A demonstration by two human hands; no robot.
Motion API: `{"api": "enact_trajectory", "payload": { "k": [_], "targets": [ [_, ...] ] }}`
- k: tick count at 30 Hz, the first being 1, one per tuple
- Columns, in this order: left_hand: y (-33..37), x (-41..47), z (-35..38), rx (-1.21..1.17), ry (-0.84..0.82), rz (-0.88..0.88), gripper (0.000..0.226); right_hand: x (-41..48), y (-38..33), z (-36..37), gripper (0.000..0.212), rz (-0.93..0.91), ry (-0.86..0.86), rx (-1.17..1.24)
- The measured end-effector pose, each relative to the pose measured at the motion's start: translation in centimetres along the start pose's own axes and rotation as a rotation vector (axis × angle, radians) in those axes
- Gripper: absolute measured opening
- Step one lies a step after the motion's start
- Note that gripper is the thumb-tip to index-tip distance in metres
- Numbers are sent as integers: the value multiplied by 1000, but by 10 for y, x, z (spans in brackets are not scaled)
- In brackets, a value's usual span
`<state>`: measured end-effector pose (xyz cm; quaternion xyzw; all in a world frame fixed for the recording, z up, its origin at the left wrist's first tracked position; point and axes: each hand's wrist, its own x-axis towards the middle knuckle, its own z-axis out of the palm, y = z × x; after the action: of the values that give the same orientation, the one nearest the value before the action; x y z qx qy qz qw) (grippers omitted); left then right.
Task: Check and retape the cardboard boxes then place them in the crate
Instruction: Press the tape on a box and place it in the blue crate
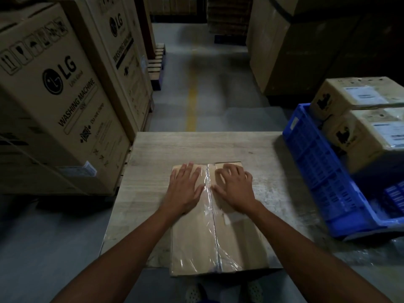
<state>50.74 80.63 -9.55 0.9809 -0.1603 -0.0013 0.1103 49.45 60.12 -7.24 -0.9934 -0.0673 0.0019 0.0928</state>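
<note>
A brown cardboard box lies on the wooden table, its near end over the front edge. Clear tape runs along its centre seam. My left hand rests flat on the left flap with fingers spread. My right hand presses flat on the right flap, just across the seam. A blue plastic crate stands tilted at the table's right and holds two taped cardboard boxes stacked at its far end.
Tall washing-machine cartons stand on pallets close to the table's left. More large cartons are stacked at the back right. A floor aisle with a yellow line runs ahead beyond the table.
</note>
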Motion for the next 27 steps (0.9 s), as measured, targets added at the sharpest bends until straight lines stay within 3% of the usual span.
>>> {"api": "enact_trajectory", "payload": {
  "k": [2,5,10,12,14,18,21,24,27],
  "targets": [
    [4,-2,-2,-39,41,-83,72,-5,3,7,61,60,72,73],
    [5,-5,-7,-195,115,-352,62,-2,2,8,70,228,43,185],
    [-13,8,-16,-1020,4,-783,80,13,8,-14,74,668,50,875],
    [-16,9,-19,-1130,0,-781,84,13,10,-25,68,728,99,1067],
    [-18,13,-19,-1204,24,-755,77,10,10,-32,63,733,155,1095],
    [-22,25,-36,-1398,135,-787,93,5,8,-57,60,708,285,1195],
    [-6,22,-87,-1579,245,-840,64,8,7,-84,36,700,416,1291],
    [8,20,-123,-1723,306,-773,53,2,1,-111,38,671,516,1323],
    [28,11,-145,-1643,439,-675,37,-7,-5,-126,25,613,619,1278]
  ]
}}
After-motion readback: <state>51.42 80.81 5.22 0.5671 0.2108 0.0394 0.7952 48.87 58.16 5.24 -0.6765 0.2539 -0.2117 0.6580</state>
